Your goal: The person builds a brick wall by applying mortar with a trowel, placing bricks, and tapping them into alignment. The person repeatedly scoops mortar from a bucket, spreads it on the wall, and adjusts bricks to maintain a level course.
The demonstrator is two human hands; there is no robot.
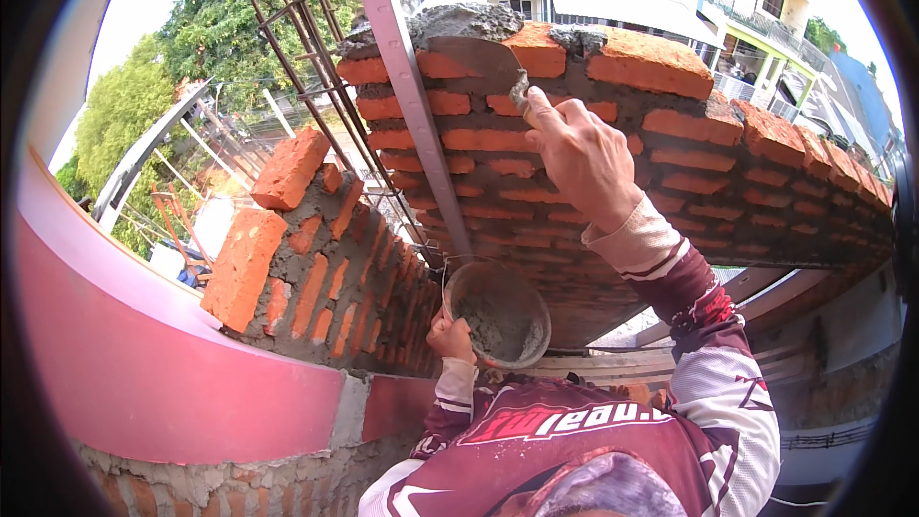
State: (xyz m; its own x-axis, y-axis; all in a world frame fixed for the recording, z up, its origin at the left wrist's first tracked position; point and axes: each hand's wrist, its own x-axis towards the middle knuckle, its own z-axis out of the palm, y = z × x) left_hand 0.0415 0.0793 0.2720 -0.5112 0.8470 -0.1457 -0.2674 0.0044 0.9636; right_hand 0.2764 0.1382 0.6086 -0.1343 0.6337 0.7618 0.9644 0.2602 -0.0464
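Observation:
My right hand (579, 153) is raised against the red brick wall (670, 163) and grips a trowel (474, 57), whose grey blade lies flat on the wet mortar (459, 21) at the top course. My left hand (450, 337) holds a round metal pan (498, 314) with grey mortar inside, low in front of the wall. Both arms wear maroon and white sleeves.
A slanted metal rail (412, 101) crosses the wall in front. Rusty rebar (287, 29) rises at the corner. A lower brick wall section (306, 268) stands left, above a pink ledge (144, 364). Houses and trees lie beyond.

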